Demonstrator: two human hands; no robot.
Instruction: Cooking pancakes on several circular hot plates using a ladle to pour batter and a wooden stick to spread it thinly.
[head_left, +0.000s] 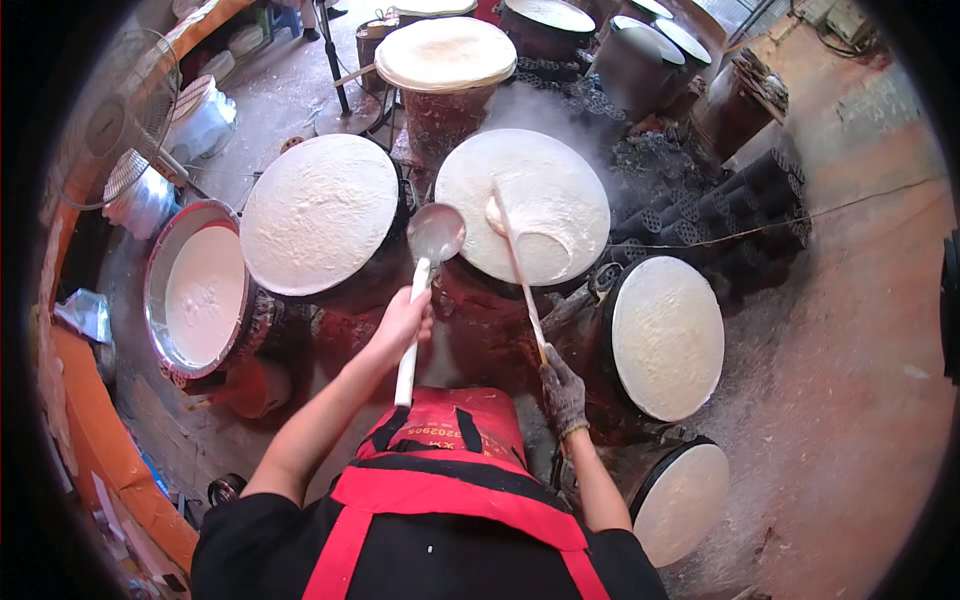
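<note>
From where I stand, the person's bare left hand [404, 318] has its fingers wrapped round the pale handle of a metal ladle [436, 233], whose bowl hangs in the gap between two broad discs of batter. The right hand [566, 390], in a grey knitted glove, is closed on the near end of a long thin stick [519, 265]; its rounded far end rests in the batter of the farther-right disc [560, 195], where a curved sweep marks the pale surface. I'd judge the stick light and fairly stiff, best held low on the shaft, away from the steam [560, 115]. The ladle looks heavier at its bowl, so mid-handle seems a sensible grip, and a film of batter could make it slippery. The batter itself looks soft, wet and easily torn. Left of the ladle lies another pale disc [320, 213], with a wide basin [157, 268] of white liquid [206, 292] beside it; two more discs stand to the person's right. Beyond, a stack of pale rounds [446, 53] tops a drum [440, 120]. A fan [112, 125] stands on the left, dark perforated briquettes [720, 208] are piled on the right, and the floor [840, 330] there is a stained reddish brown.
</note>
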